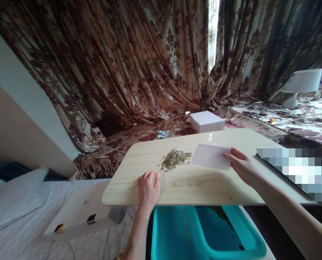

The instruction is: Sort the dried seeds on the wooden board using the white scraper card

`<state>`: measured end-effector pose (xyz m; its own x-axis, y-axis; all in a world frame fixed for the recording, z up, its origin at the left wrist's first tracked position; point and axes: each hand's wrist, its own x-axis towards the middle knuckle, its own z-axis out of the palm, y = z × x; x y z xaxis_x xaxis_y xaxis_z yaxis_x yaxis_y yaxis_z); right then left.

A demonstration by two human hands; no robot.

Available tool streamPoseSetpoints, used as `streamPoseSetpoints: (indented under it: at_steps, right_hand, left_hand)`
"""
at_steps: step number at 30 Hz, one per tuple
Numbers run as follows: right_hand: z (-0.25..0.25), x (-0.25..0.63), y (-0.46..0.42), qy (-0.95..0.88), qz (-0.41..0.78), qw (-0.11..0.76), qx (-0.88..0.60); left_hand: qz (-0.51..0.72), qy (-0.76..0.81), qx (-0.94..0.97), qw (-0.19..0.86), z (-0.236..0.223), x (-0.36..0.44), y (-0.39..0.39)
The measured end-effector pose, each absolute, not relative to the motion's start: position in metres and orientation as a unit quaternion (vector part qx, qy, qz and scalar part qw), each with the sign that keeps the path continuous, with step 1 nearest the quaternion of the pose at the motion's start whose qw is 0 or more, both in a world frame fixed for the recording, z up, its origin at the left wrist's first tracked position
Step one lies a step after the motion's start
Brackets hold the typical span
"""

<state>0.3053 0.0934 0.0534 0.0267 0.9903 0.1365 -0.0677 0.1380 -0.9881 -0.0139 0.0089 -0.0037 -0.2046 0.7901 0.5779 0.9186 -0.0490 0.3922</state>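
A loose pile of small olive-green and whitish grains [175,159] lies on the pale wood-grain tabletop [199,184]. My right hand [243,164] pinches the right edge of a thin, whitish plastic sheet [211,156]. Its left end is close to the pile's right side, and whether it touches the table is unclear. Just below the pile, my left hand [149,186] rests by the table's near side with its fingers curled together. Nothing shows in it, though the fingertips are partly hidden.
Below the near table edge is a turquoise divided tub [189,234], with dark bits in it. A white box [207,121] and a light blue cloth [162,134] lie beyond the table. A blurred-out device [293,173] sits at right. At left are a white carton [79,206] and a pillow [17,198].
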Motion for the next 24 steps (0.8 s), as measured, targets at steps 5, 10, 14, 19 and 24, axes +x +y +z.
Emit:
streamPoseSetpoints:
  at_steps: [5, 10, 14, 19, 24]
  right_hand:
    - [0.043, 0.288, 0.133, -0.503, 0.409, 0.602, -0.466]
    - [0.037, 0.273, 0.165, -0.536, 0.377, 0.611, -0.444]
    - [0.033, 0.271, 0.173, -0.533, 0.399, 0.599, -0.445]
    - [0.033, 0.276, 0.159, -0.546, 0.41, 0.586, -0.436]
    - [0.036, 0.282, 0.139, -0.563, 0.394, 0.581, -0.437]
  left_hand:
    - [-0.365, -0.677, -0.631, 0.102, -0.007, -0.015, 0.009]
    - [-0.362, -0.674, -0.634, 0.109, -0.007, -0.016, 0.01]
    - [-0.362, -0.675, -0.633, 0.111, -0.006, -0.015, 0.009]
    - [-0.358, -0.68, -0.632, 0.1, -0.005, -0.014, 0.008]
    - [-0.356, -0.685, -0.63, 0.088, -0.005, -0.014, 0.008]
